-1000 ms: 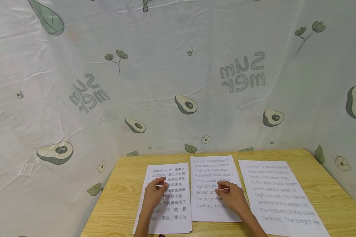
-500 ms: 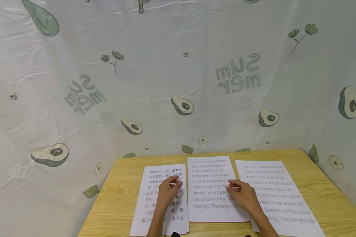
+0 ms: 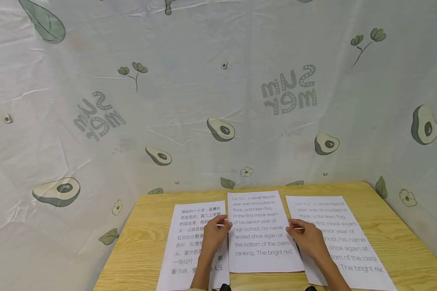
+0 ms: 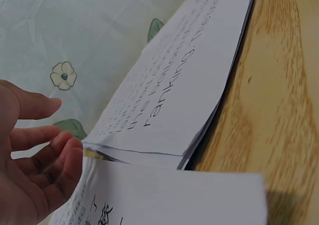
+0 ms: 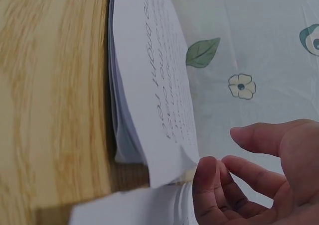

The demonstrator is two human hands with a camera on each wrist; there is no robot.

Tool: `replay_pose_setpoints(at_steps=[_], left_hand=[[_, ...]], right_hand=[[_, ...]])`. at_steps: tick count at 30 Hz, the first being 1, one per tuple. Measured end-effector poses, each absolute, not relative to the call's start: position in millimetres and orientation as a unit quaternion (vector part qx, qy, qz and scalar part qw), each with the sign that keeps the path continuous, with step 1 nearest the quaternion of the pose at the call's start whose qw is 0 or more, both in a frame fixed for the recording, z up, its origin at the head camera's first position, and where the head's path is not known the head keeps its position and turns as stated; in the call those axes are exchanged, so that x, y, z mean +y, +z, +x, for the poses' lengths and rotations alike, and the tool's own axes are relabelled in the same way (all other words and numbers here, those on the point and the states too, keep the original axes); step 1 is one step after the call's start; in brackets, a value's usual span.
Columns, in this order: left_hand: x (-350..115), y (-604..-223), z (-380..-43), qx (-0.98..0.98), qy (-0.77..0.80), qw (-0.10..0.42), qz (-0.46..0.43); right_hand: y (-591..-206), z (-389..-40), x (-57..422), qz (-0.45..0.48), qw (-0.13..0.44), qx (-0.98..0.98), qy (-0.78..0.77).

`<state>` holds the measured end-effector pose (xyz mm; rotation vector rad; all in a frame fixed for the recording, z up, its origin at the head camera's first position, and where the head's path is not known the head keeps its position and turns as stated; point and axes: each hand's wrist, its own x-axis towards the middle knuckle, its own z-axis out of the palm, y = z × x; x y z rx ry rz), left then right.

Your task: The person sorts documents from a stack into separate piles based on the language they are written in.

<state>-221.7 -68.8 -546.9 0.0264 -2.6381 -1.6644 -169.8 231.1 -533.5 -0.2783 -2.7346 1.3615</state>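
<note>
From where I stand, three stacks of printed paper lie across the wooden table [image 3: 138,234], and both of the person's hands are at the one in the middle. That middle stack [image 3: 258,232] has large English lines and sits a touch farther back than its neighbours. The left hand [image 3: 213,235] hovers over the left stack [image 3: 180,246], the one in Chinese characters, with its fingertips at the middle stack's left edge. The right hand [image 3: 308,238] is over the right stack [image 3: 349,242], its fingertips at the opposite edge. On each hand the fingers bend loosely and lie close together, the thumb standing apart from them with nothing pinched between (the wrist views show that gap nicely). Whether the fingertips actually touch the paper, I cannot tell. At the middle stack's near right corner the top sheet droops, a little apart from the sheets beneath it. Behind the table's far edge hangs a pale cloth [image 3: 185,81] printed with avocados, leaves and mirrored lettering.
</note>
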Motion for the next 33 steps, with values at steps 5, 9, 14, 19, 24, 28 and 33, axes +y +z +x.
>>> replay_pose_setpoints(at_steps=[5,9,14,19,24,28,33], left_hand=[[-67.1,-549.2,-222.1,-0.854,-0.52,0.011,0.014],[-67.1,-553.9,-222.9,-0.863,-0.504,0.008,0.01],[-66.7,-558.0,-222.1,-0.873,-0.487,0.01,-0.007],[-64.0,-558.0,-220.2,-0.881,-0.472,0.015,-0.018],[-62.5,-558.4,-220.0,-0.886,-0.462,0.022,-0.022],[-62.5,-557.5,-219.8,-0.888,-0.459,0.021,-0.015],[-61.5,-557.2,-219.7,-0.888,-0.46,0.018,-0.01]], right_hand=[[-535.5,-169.4,236.0,-0.085,0.034,-0.903,0.42],[-538.7,-170.1,236.7,-0.073,0.022,-0.908,0.413],[-542.1,-172.1,235.8,-0.069,0.014,-0.911,0.406],[-540.9,-172.8,234.7,-0.066,0.01,-0.916,0.395],[-539.1,-172.5,234.0,-0.062,0.008,-0.918,0.392],[-538.5,-172.5,233.8,-0.061,0.006,-0.918,0.392],[-537.9,-172.4,233.1,-0.064,0.007,-0.916,0.396]])
